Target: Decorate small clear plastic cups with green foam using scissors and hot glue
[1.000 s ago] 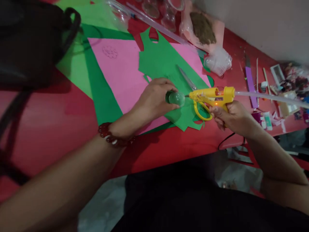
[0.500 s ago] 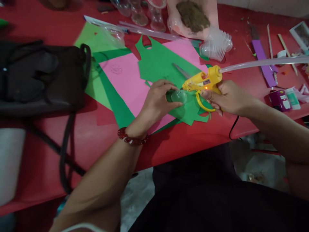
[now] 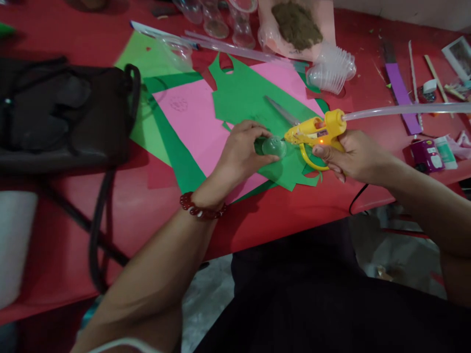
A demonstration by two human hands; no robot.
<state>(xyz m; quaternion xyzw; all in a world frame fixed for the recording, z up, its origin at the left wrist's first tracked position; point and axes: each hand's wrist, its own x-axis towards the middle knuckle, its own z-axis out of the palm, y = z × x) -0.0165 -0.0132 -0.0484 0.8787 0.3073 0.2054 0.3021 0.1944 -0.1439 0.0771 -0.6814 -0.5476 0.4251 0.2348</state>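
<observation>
The left hand is pinching a small clear cup between the thumb below and the fingers above, so its grip is closed around the side of the cup. The right hand is wrapping around the handle of a yellow glue gun; whether a finger is pressing the trigger, I cannot tell. The nozzle is pointing to the edge of the cup, just right of the left grip, but the touch is too small to judge.

Compared with half a second ago, the nozzle is standing a little more to the right from the cup, and the glue stick behind it is lying more level. The left hand and the cup are staying almost the same, which probably means that the cup is being kept steady while the gun is making the small adjustments.

Under both grips the scissors and the cut green paper are lying, and the stacked cups are resting beyond the gun
</observation>
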